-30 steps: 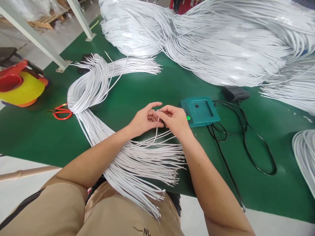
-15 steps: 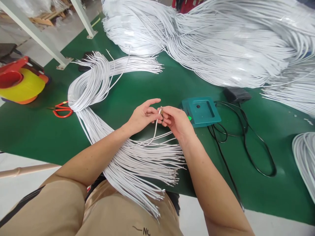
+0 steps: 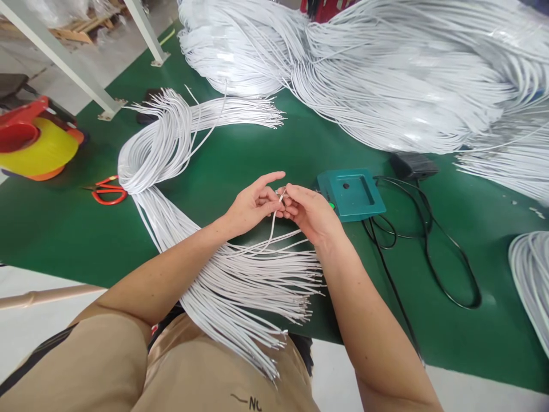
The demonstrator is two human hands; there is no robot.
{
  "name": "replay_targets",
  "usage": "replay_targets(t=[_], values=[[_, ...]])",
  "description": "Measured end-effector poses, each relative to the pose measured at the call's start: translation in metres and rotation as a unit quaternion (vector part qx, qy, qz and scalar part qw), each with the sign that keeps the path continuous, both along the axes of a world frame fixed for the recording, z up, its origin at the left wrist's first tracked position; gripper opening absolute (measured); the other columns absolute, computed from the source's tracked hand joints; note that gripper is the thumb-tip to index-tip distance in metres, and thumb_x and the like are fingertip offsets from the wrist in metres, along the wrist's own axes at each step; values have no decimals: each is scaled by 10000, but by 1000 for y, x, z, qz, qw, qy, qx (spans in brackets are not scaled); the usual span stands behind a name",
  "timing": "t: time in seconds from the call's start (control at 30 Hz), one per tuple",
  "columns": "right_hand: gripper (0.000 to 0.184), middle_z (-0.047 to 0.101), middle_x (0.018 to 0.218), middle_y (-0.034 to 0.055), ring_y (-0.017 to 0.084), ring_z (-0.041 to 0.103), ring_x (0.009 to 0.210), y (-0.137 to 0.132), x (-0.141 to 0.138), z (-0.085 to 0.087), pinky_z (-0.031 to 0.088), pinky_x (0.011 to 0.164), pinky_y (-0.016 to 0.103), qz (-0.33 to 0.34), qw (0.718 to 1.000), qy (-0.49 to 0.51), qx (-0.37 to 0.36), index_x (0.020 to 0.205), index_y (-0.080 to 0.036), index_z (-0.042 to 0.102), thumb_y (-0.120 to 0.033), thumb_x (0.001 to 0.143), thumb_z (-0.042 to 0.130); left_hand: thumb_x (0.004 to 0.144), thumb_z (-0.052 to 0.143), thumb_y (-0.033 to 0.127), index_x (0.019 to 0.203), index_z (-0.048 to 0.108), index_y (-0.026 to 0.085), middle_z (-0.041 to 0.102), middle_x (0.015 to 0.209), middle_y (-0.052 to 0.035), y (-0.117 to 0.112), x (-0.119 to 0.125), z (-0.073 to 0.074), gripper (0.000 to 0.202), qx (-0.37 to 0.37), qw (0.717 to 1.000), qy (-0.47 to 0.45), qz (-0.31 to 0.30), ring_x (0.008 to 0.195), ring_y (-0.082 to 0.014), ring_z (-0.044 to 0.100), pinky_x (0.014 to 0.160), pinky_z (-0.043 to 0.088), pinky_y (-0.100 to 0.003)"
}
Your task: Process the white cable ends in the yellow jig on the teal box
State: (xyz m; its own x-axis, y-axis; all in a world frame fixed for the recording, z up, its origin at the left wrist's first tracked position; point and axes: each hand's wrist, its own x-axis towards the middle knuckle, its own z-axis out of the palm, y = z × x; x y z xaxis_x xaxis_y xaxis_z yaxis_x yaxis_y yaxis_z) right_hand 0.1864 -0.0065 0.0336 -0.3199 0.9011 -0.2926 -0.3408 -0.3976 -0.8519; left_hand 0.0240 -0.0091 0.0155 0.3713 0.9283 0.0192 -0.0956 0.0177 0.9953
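One white cable [image 3: 273,228] rises from the bundle on the table, and its stripped end sits between my two hands. My left hand [image 3: 253,206] pinches it just below the end with thumb and fingers, the index finger stretched out. Closed on the tip from the other side is my right hand [image 3: 311,212]; its fingertips press on the thin wires there. Below my wrists the white cable bundle [image 3: 249,274] fans out over the table's front edge, and it loops at the left. A teal device [image 3: 351,212] with a green button lies just right of my right hand.
Red-handled scissors [image 3: 109,191] lie left of the loop. Large heaps of white cable [image 3: 386,86] fill the back of the green table [image 3: 266,151]. Black cords [image 3: 446,297] run from the teal device past a black box [image 3: 414,166]. Another cable coil [image 3: 534,280] sits at the right edge.
Both hands have shifted very slightly to the right with the cable end. The tip now leans more to the right between my fingers.
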Motion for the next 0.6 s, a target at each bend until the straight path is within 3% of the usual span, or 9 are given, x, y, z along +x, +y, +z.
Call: replay_targets(t=[0.17,0.27,0.33,0.43,0.5,0.53,0.6], values=[[260,622,707,-4,103,520,615,-4,-3,4,462,642,273,-61,992,-93,65,785,-173,696,-423,727,734,818,683,262,1338,479,226,616,748,32,1,-1,0,560,11,1000,-2,2,722,-116,678,775,551,-264],[146,646,719,1,124,551,646,-7,-6,3,473,689,292,-91,957,-230,154,777,-180,676,-326,774,681,790,711,256,1181,577,194,618,726,28,2,-1,1,417,-17,1000,-14,6,676,-111,671,685,538,-232],[144,627,712,15,144,548,670,-8,-7,1,459,710,305,-108,891,-358,258,736,-183,632,-266,844,583,770,730,250,1119,598,181,637,722,18,4,-2,2,379,-69,997,-36,3,657,-109,669,643,525,-218],[270,617,797,76,194,531,781,-8,-7,-2,425,762,337,-81,709,-551,432,737,-182,592,-209,934,409,754,744,236,1110,606,173,672,750,0,6,-5,3,387,-175,981,-88,-9,649,-101,666,655,527,-221],[313,623,843,101,222,520,835,-6,-4,-2,405,796,360,-31,599,-628,496,776,-177,603,-198,957,348,744,749,228,1109,606,161,693,772,-17,9,-7,2,397,-221,970,-102,-7,653,-99,669,674,530,-228],[301,636,881,106,234,520,866,-4,-2,-2,396,829,375,-15,563,-652,508,819,-174,617,-206,961,353,739,751,225,1108,603,155,699,776,-23,10,-8,2,404,-225,970,-95,3,655,-102,672,667,526,-225],[233,658,1016,111,255,521,967,0,4,-2,356,941,419,-16,525,-682,508,950,-166,630,-224,952,404,736,750,224,1103,589,150,705,766,-27,12,-8,0,408,-197,978,-54,31,662,-114,684,628,504,-209]])
